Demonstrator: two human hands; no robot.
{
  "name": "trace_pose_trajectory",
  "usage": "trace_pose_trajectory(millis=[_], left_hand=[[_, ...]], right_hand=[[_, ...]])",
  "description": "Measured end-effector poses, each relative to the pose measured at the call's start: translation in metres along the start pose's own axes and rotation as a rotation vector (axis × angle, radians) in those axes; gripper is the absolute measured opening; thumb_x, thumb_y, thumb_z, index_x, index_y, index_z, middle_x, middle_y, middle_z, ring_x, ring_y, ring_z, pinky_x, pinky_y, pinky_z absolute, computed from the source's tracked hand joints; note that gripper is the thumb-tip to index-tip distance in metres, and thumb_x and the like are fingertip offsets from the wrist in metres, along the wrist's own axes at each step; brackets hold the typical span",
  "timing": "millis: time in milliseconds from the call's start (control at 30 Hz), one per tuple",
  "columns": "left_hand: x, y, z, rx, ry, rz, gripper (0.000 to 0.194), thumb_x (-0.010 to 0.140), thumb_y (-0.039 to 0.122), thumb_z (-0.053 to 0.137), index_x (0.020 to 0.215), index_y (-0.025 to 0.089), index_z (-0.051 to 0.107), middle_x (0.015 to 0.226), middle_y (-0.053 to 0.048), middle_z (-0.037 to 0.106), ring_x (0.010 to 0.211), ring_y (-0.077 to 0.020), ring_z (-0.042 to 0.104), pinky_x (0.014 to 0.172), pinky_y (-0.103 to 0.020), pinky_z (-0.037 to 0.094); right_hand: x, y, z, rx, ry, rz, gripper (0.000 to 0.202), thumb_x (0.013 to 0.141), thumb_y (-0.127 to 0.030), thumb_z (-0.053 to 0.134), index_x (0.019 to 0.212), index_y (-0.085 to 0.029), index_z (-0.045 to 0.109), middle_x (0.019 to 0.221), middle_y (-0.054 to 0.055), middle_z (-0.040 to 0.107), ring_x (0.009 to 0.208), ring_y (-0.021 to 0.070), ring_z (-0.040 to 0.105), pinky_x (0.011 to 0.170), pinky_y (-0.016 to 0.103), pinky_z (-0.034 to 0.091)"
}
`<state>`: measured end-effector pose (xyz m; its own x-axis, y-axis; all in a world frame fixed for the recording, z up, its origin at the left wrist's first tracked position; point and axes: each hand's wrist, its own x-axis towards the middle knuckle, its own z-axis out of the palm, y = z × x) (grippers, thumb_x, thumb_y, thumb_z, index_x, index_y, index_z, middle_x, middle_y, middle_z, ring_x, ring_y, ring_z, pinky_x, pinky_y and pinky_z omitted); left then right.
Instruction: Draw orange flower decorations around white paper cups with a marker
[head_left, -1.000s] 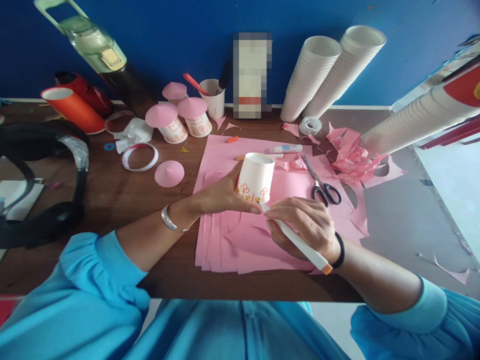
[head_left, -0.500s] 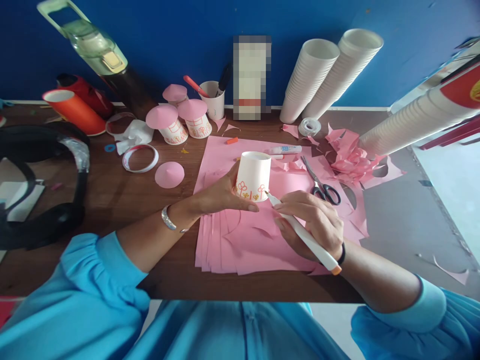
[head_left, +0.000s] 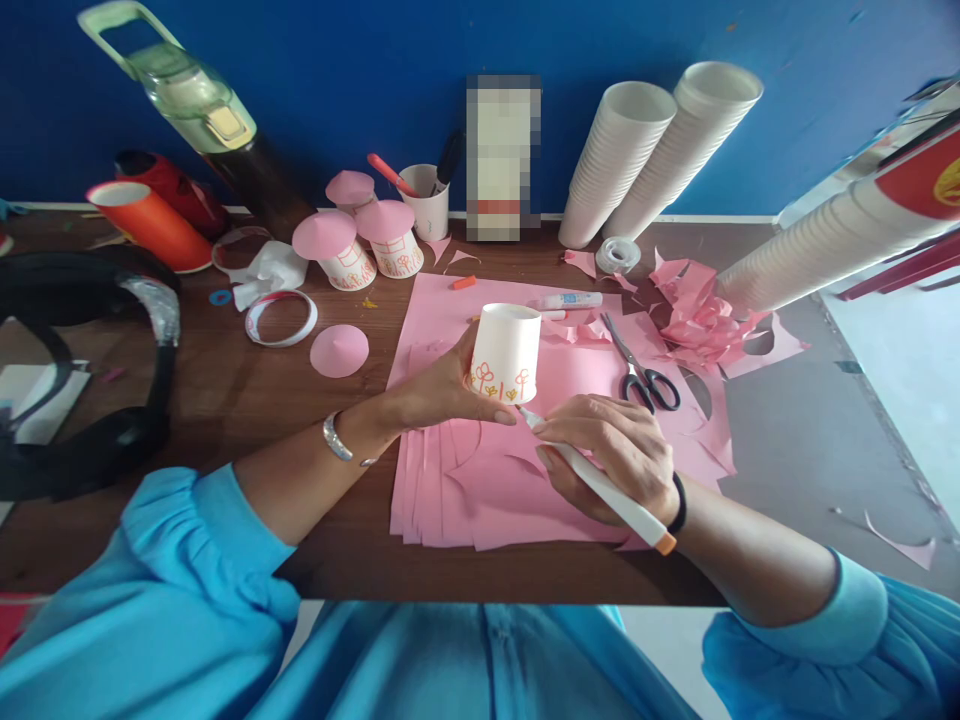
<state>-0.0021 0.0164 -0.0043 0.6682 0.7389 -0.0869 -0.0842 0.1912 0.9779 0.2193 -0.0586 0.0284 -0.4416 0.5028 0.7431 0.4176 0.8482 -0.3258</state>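
My left hand (head_left: 457, 385) is closed around the left side of an upside-down white paper cup (head_left: 506, 345), with the thumb under its lower edge. Orange flowers and yellow-brown leaves are drawn along the cup's lower band. In my right hand (head_left: 611, 455) is a white marker (head_left: 622, 505) with an orange end; its tip is at the cup's lower rim, though I cannot tell whether it touches. Under both hands lie stacked pink paper sheets (head_left: 427, 490). Black-handled scissors (head_left: 637, 375) and a glue stick (head_left: 570, 301) rest on the paper.
Paper cups with pink cone roofs (head_left: 386, 222) stand at the back left, near a loose pink cone (head_left: 339, 351) and a tape roll (head_left: 280, 319). Stacked white cups (head_left: 619, 160) lean at the back. Crumpled pink scraps (head_left: 697, 315) lie right; a dark bottle (head_left: 259, 170) stands left.
My right hand and the marker have moved slightly left and down, bringing the tip from the flower at the cup's right to its lower rim. The cup has hardly moved.
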Motion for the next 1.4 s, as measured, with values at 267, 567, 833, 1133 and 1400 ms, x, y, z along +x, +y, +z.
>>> trace_pose_trajectory(millis=[267, 567, 833, 1133, 1400], left_hand=[[0.000, 0.000, 0.001, 0.039, -0.021, 0.045, 0.118, 0.062, 0.038, 0.101, 0.162, 0.036, 0.038, 0.142, -0.014, 0.061, 0.129, -0.0367, 0.060, 0.096, -0.046, 0.059], [-0.001, -0.002, 0.000, 0.043, -0.015, 0.035, 0.117, 0.062, 0.039, 0.101, 0.162, 0.035, 0.040, 0.144, -0.013, 0.062, 0.136, -0.0382, 0.057, 0.101, -0.049, 0.058], [0.001, -0.005, -0.005, -0.006, -0.063, 0.075, 0.101, 0.073, 0.046, 0.096, 0.160, 0.036, 0.046, 0.152, -0.013, 0.059, 0.140, -0.0376, 0.058, 0.107, -0.049, 0.055], [0.002, 0.001, -0.002, 0.012, -0.107, 0.100, 0.093, 0.070, 0.043, 0.098, 0.152, 0.030, 0.055, 0.149, -0.015, 0.063, 0.140, -0.0398, 0.059, 0.111, -0.054, 0.053], [-0.002, 0.005, 0.002, 0.048, -0.018, 0.056, 0.088, 0.071, 0.041, 0.097, 0.148, 0.027, 0.056, 0.142, -0.015, 0.066, 0.145, -0.0414, 0.054, 0.113, -0.056, 0.052]], right_hand=[[0.001, 0.000, 0.000, -0.025, -0.024, 0.016, 0.019, 0.094, -0.011, 0.066, 0.110, -0.021, 0.064, 0.079, 0.001, 0.076, 0.065, 0.0175, 0.075, 0.061, 0.028, 0.063], [0.000, 0.001, -0.001, 0.026, 0.013, 0.056, 0.018, 0.094, -0.010, 0.066, 0.110, -0.020, 0.065, 0.080, 0.003, 0.075, 0.067, 0.0181, 0.075, 0.062, 0.029, 0.064], [0.000, 0.005, -0.002, -0.009, 0.136, 0.108, 0.026, 0.097, -0.014, 0.068, 0.121, -0.022, 0.066, 0.096, 0.007, 0.078, 0.099, 0.0273, 0.083, 0.076, 0.038, 0.071], [-0.003, 0.005, 0.003, 0.002, 0.083, 0.072, 0.023, 0.097, -0.011, 0.068, 0.119, -0.019, 0.065, 0.099, 0.010, 0.078, 0.107, 0.0274, 0.082, 0.080, 0.038, 0.072], [-0.002, 0.003, 0.003, -0.019, 0.089, 0.061, 0.017, 0.096, -0.011, 0.069, 0.111, -0.018, 0.065, 0.088, 0.006, 0.077, 0.076, 0.0184, 0.077, 0.068, 0.029, 0.067]])
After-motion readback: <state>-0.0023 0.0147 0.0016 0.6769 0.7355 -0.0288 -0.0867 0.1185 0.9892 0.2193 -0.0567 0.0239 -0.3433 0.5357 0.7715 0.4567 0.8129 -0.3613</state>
